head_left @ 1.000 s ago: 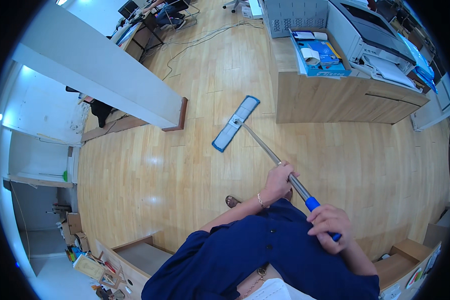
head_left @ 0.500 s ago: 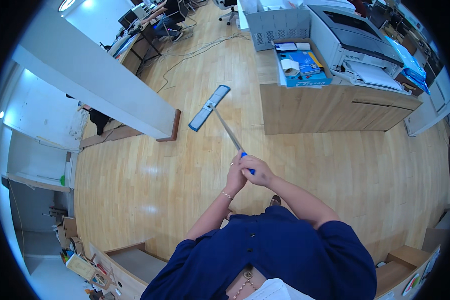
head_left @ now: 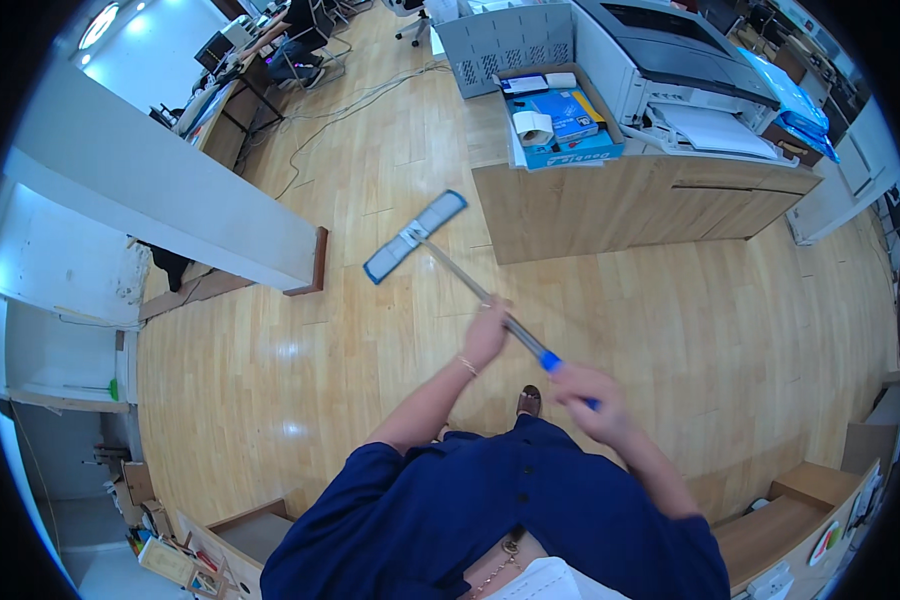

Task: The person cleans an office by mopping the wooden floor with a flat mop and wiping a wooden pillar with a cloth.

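A flat mop (head_left: 416, 237) with a grey, blue-edged rectangular head rests on the wood floor ahead of me. Its metal pole slants back toward my right side and ends in a blue grip. My left hand (head_left: 485, 335) is wrapped round the pole partway along. Closed on the blue handle end is my right hand (head_left: 592, 402), a little blurred, lower and to the right. The two hands are apart, with bare pole and a blue collar (head_left: 549, 362) between them.
A white pillar (head_left: 220, 220) with a brown base stands left of the mop head. To the right is a wooden cabinet (head_left: 610, 215) carrying a printer (head_left: 670, 70) and a blue box (head_left: 570, 125). Cables (head_left: 355, 105) trail over the far floor. A person (head_left: 295, 40) sits at a desk far left.
My right hand has moved right and nearer with the handle end, away from my left hand, which now holds the pole's middle. The mop head has shifted slightly nearer and turned.
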Tool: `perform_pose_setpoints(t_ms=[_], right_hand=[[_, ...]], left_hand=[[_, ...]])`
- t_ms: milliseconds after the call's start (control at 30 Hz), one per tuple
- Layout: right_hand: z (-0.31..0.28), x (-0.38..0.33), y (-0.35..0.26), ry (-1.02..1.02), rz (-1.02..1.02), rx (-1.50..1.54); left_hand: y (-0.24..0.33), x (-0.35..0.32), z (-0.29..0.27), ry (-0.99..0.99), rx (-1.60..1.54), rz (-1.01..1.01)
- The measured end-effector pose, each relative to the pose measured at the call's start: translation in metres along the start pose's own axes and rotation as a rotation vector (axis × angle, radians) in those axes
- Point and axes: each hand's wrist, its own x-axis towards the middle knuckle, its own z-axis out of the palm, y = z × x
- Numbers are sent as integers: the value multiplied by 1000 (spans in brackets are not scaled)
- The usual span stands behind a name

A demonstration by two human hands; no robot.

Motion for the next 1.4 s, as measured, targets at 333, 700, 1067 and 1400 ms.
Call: perform_pose_setpoints(t_ms=[333,700,1067,1400], right_hand=[[-65,-77,-67,290,186,115],[28,9,6,135,70,51],[-54,-40,-76,73,15,-7],[-88,-69,-91,74,2,175]], left_hand=[[126,-16,37,-257,35,126],[-14,30,7,30,183,-125],[78,-16,19,74,38,179],[115,-82,19,46,39,125]])
